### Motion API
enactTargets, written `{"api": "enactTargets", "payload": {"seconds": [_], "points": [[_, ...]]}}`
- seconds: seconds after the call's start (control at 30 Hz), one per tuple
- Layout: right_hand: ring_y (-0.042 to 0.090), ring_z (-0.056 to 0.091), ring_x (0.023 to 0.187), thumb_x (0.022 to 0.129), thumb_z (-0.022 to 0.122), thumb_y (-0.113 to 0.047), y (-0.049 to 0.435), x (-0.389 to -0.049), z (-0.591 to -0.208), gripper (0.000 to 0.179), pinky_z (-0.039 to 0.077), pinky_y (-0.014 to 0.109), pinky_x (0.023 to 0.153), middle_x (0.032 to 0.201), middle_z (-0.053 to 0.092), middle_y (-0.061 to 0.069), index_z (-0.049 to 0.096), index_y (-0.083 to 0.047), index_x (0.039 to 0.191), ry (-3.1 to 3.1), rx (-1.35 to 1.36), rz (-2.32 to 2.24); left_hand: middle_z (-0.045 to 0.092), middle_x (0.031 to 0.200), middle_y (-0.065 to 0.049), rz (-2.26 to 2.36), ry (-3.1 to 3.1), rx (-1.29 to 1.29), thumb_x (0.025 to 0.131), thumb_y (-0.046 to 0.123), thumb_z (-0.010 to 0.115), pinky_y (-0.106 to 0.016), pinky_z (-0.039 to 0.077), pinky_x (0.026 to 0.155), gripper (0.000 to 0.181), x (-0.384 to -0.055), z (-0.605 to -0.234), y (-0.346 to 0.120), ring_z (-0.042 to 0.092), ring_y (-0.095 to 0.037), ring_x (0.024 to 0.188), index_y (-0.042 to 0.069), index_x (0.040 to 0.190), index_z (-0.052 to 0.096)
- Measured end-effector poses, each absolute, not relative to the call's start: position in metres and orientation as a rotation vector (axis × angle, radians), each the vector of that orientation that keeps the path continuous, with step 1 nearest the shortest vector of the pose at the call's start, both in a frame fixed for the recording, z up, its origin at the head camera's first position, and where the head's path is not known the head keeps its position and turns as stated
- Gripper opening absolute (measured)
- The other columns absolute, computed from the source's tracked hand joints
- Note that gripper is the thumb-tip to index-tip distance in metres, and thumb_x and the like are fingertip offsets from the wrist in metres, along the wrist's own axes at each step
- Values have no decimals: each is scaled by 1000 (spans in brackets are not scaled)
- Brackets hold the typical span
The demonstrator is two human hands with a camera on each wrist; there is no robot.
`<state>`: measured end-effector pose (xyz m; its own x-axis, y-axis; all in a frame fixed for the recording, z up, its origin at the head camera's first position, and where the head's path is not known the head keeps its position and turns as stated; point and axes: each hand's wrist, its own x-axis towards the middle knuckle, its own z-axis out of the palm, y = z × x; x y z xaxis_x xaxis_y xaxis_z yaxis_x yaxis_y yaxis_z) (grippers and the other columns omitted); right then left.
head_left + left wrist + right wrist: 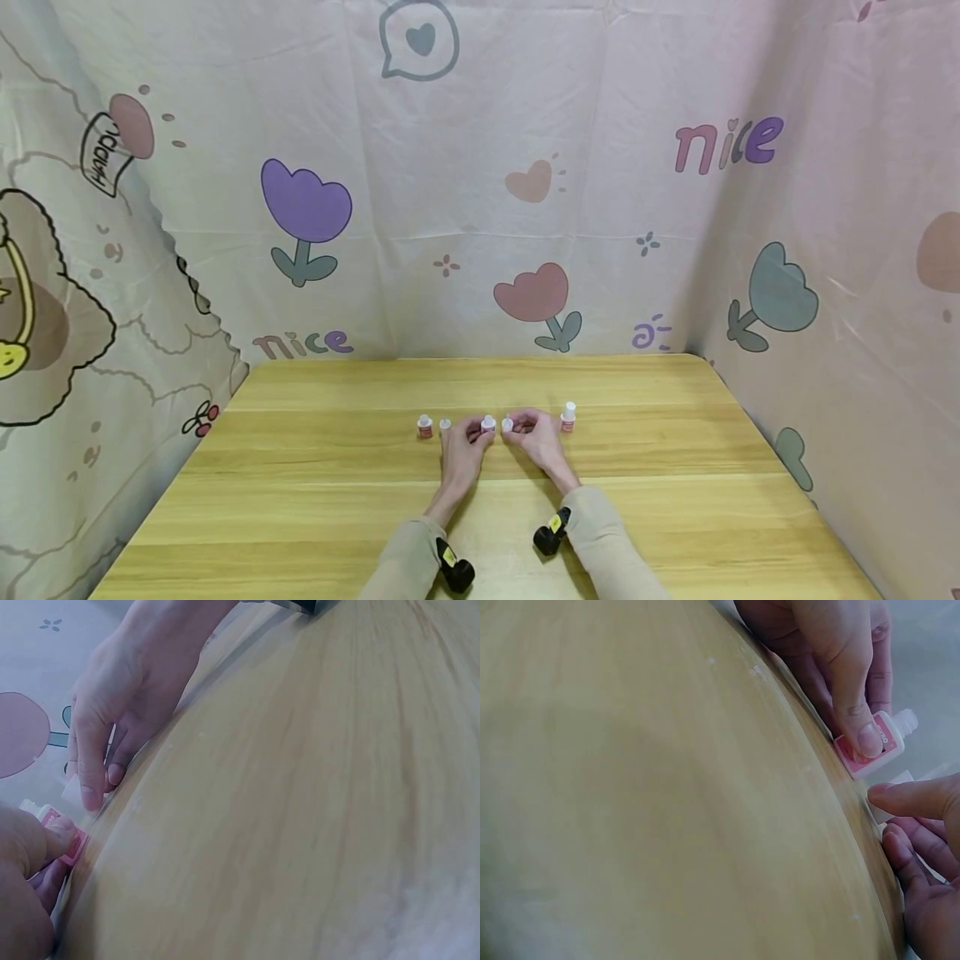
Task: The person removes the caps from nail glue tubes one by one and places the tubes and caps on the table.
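In the head view my left hand [463, 452] grips a small white bottle [488, 425] with a pink label, standing on the table. Its threaded neck [906, 721] is bare in the right wrist view, and the left thumb presses on the label. Just to the right, my right hand [540, 439] pinches a white cap [507, 425] between thumb and fingers, close to the tabletop. Bottle and cap are a short gap apart. From the left wrist the cap [73, 790] is partly hidden by the right hand's fingers.
Left of my left hand stands another uncapped bottle [425, 427] with a loose white cap [446, 424] beside it. A capped bottle [568, 417] stands right of my right hand. The wooden table [337, 467] meets a patterned cloth [450, 300] at the back.
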<state>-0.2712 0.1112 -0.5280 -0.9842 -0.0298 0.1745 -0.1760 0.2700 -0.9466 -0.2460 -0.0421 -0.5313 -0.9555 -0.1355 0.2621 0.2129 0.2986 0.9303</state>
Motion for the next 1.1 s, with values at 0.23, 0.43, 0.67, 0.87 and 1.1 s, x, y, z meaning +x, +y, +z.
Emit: {"api": "enactTargets", "payload": {"seconds": [0.23, 0.43, 0.67, 0.87, 1.1], "points": [[8, 59, 71, 75, 78, 9, 112, -272, -528, 23, 49, 15, 64, 85, 72, 18, 72, 6, 96, -2451, 203, 1740, 74, 106, -23, -1726, -2265, -71, 87, -2, 74, -33, 59, 90, 23, -247, -531, -40, 73, -33, 102, -5, 109, 71], [12, 61, 73, 75, 79, 8, 110, -271, -525, 23, 49, 15, 64, 87, 73, 18, 73, 4, 97, -2469, 178, 1707, 74, 107, -25, -1746, -2254, -74, 87, -2, 73, -33, 59, 90, 22, -248, -530, -40, 73, -35, 103, -6, 109, 70], [13, 59, 71, 74, 79, 9, 109, -271, -526, 23, 47, 15, 62, 86, 72, 20, 72, 5, 96, -2448, 162, 1712, 73, 107, -26, -1742, -2245, -84, 87, -3, 73, -34, 59, 90, 22, -249, -531, -40, 73, -36, 102, -8, 108, 70], [12, 57, 70, 74, 78, 10, 107, -271, -526, 25, 46, 16, 62, 86, 72, 20, 72, 5, 97, -2450, 143, 1711, 73, 107, -28, -1745, -2241, -102, 87, -4, 73, -36, 59, 91, 23, -249, -532, -41, 72, -37, 103, -9, 109, 69], [12, 57, 70, 73, 78, 11, 106, -272, -527, 26, 46, 15, 62, 85, 71, 20, 71, 6, 97, -2448, 130, 1725, 73, 107, -28, -1762, -2238, -95, 87, -5, 72, -36, 59, 91, 22, -250, -532, -41, 72, -37, 103, -9, 109, 69]]}}
